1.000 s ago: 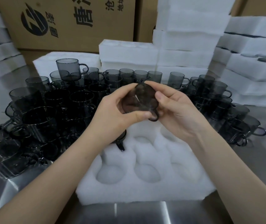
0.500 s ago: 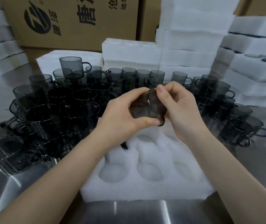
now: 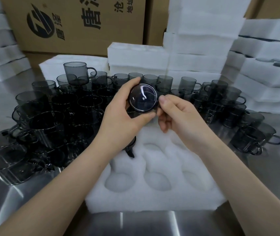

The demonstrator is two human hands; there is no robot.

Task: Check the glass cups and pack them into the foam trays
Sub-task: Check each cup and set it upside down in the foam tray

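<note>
Steel bench [image 3: 263,193], lower centre: foam tray [image 3: 152,200], its near pockets empty. One packed cup [image 3: 131,146] sits upper left, partly hidden by the wrist. Loose cups [image 3: 59,120] crowd the tray's left, far and right edges. At frame centre the left hand [image 3: 120,118] curls round the held cup [image 3: 143,97], base toward the camera, and the right hand [image 3: 178,116] pinches its handle side. Step: inspection, probably. Next: lower it into a free pocket. There is open room below and little at the sides.
</note>
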